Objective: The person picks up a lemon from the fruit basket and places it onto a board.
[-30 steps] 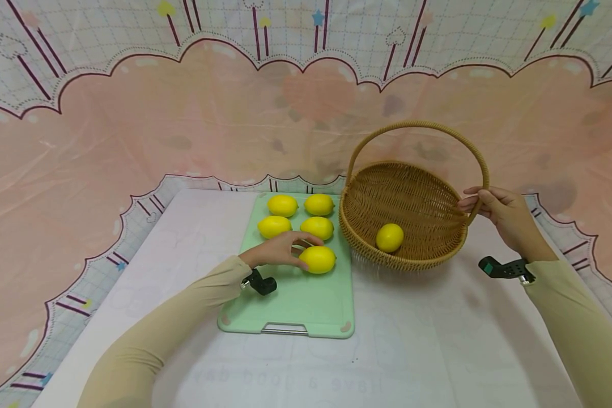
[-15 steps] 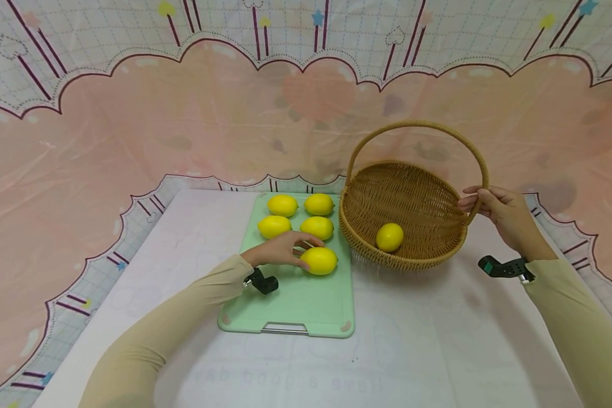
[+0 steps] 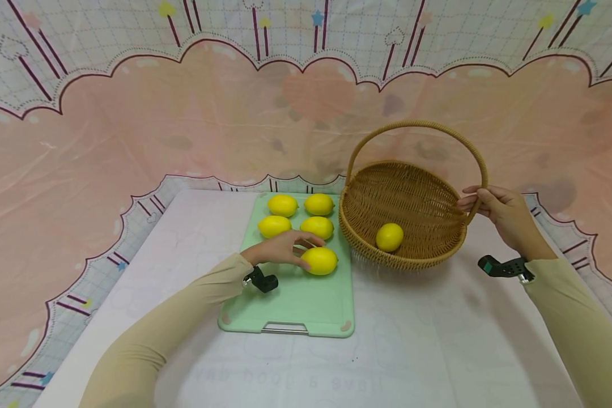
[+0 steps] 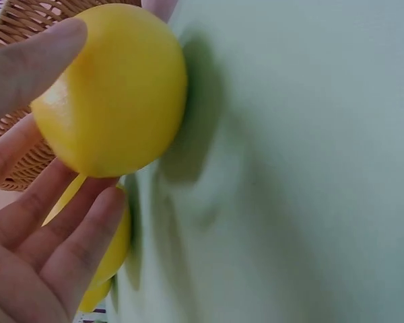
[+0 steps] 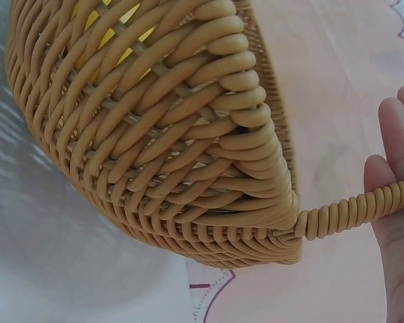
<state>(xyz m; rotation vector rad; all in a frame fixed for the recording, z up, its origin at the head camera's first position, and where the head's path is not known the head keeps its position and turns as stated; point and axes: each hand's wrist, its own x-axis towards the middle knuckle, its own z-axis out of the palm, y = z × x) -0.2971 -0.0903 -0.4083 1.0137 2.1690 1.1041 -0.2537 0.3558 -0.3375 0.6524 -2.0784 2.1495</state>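
My left hand (image 3: 277, 249) pinches a yellow lemon (image 3: 320, 261) between thumb and fingers, low over the pale green cutting board (image 3: 306, 300). In the left wrist view the thumb lies on one side of that lemon (image 4: 124, 87), and other fingers stay close to its far side. To the right stands a tilted wicker basket (image 3: 423, 192), its opening facing me. One lemon (image 3: 390, 237) sits inside it. My right hand (image 3: 505, 212) holds the basket's handle (image 5: 350, 212) near its right base, thumb in front and fingers behind.
Several more lemons (image 3: 283, 205) lie in rows on the far part of the board. A metal-edged grip slot (image 3: 285, 328) is at the board's near end. White cloth (image 3: 418, 345) covers the table, and a pink patterned sheet (image 3: 209, 124) rises behind.
The left hand and its lemon shifted slightly right and toward me in the first half second, then stayed nearly still. The right hand and basket have not visibly moved.
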